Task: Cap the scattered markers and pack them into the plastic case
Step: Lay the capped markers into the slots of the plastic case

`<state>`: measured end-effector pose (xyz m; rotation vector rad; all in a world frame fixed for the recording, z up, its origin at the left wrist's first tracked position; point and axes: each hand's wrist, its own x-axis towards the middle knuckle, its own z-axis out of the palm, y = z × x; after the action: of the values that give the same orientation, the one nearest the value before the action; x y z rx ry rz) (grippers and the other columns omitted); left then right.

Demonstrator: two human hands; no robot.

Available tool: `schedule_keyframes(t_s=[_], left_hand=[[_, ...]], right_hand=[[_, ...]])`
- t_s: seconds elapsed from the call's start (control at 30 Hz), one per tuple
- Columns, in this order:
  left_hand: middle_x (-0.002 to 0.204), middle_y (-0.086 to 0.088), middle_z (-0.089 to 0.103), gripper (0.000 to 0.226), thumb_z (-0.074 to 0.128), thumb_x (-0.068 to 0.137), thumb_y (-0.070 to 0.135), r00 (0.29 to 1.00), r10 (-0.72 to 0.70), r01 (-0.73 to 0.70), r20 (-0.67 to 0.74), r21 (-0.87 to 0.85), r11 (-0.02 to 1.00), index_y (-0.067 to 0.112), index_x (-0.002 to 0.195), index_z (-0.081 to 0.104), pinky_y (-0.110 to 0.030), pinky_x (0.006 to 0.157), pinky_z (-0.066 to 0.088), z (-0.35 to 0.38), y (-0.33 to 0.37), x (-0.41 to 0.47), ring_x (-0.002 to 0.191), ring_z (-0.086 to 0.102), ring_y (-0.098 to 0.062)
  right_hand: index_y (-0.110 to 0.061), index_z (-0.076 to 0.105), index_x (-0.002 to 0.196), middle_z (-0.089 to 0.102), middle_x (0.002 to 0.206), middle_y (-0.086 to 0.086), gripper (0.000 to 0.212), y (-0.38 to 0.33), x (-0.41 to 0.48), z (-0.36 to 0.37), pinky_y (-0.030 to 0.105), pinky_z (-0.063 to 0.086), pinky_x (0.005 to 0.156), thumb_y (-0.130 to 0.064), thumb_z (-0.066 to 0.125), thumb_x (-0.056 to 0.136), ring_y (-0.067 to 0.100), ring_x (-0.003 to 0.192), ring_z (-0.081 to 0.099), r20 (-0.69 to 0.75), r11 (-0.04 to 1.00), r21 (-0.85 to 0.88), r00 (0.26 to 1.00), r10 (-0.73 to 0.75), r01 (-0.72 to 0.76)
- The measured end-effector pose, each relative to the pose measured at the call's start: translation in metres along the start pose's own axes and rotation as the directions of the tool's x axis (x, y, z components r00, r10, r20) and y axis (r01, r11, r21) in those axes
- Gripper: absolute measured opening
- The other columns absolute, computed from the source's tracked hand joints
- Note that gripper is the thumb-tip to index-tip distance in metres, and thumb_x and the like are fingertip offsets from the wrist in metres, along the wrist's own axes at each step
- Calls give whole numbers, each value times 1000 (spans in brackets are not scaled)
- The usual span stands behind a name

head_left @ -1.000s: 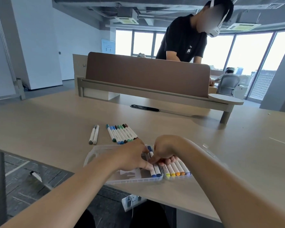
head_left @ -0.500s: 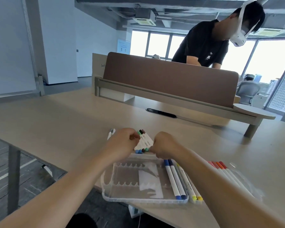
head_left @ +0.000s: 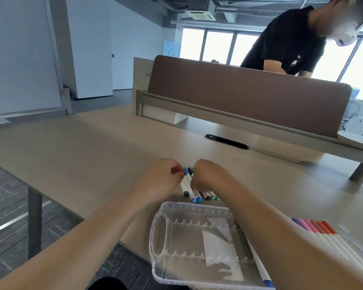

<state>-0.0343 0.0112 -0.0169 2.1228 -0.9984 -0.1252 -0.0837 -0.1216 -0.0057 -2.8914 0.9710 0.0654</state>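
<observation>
A bunch of white markers (head_left: 190, 188) with blue, teal, green and brown caps lies on the table just beyond the clear plastic case (head_left: 161, 231). My left hand (head_left: 161, 181) and my right hand (head_left: 208, 176) pinch this bunch from either side. The case has notched holders; a blue-tipped marker (head_left: 262, 273) lies in its right part, mostly hidden under my right forearm. A row of purple, pink, red and orange markers (head_left: 321, 233) lies to the right of my forearm.
The near table edge runs just under the case. A brown desk divider (head_left: 249, 97) and a black cable slot (head_left: 226, 141) lie beyond the markers. A person in a black shirt (head_left: 291, 42) leans over behind the divider.
Both hands left the case, reached forward to the blue-green bunch and closed on it. The head camera tilted, so the case now sits lower and nearer in view.
</observation>
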Motion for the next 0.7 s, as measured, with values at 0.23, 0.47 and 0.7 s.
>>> schedule_keyframes(t_s=[0.23, 0.47, 0.7], left_hand=[[77, 4, 63, 18, 54, 92, 20, 1000, 12, -12, -9, -16, 1000, 21, 80, 66, -23, 55, 35, 1, -2, -2, 63, 52, -8], [85, 2, 65, 20, 50, 95, 21, 1000, -1, 0, 11, 60, 998, 17, 95, 69, -26, 63, 41, 2, 16, -20, 74, 57, -14], [108, 10, 66, 24, 56, 91, 25, 980, 59, -78, 190, 93, 993, 30, 111, 66, -28, 80, 56, 26, 62, -49, 90, 66, -10]], right_hand=[[-15, 57, 73, 57, 72, 2, 13, -11, 7, 2, 32, 53, 74, -16, 59, 86, 20, 70, 60, 73, 1000, -16, 997, 15, -14], [-10, 56, 68, 61, 72, 6, 27, 5, -31, -24, 27, 48, 66, -24, 62, 91, 18, 64, 57, 142, 994, 110, 990, 5, -21], [-10, 55, 61, 48, 53, 1, 31, 57, -111, -54, 20, 25, 40, -18, 52, 91, 12, 40, 34, 437, 973, 204, 899, 7, -106]])
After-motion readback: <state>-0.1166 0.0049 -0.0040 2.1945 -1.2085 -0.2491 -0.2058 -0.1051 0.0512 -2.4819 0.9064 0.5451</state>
